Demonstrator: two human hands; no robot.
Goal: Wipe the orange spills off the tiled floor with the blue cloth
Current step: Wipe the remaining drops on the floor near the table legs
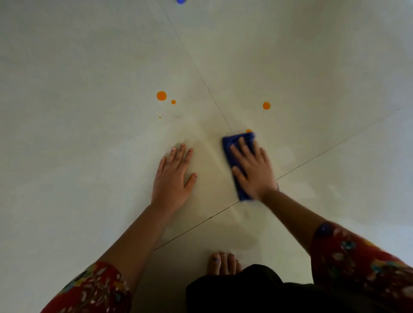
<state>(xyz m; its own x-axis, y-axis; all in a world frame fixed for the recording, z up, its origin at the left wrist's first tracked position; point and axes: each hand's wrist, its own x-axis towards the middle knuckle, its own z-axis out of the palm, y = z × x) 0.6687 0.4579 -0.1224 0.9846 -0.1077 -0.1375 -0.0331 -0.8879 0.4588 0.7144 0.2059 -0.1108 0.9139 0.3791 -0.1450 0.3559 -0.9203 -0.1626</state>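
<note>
1. Pale, glossy tiled floor, filling the frame; thin dark grout lines crossing near the centre, with a faint smeared sheen between the hands.
2. Red floral-patterned sleeves, lower left and lower right corners, bare forearms reaching up toward the centre.
3. Dark garment at the bottom edge, right of centre; bare foot with its toes showing just above it.
4. Right hand, right of centre, palm down, fingers spread, pressed flat on the cloth.
5. Left hand, centre, flat on bare tile, fingers spread, holding nothing.
6. Folded dark blue cloth, under the right hand, lying over the grout lines' crossing, edges slightly blurred.
7. Round orange spills: largest above the left hand, smaller drop just beside it, another above the right hand, one touching the cloth's top edge, tiny speck below the largest.
8. Small blue object cut off at the top edge; cannot tell what.
</note>
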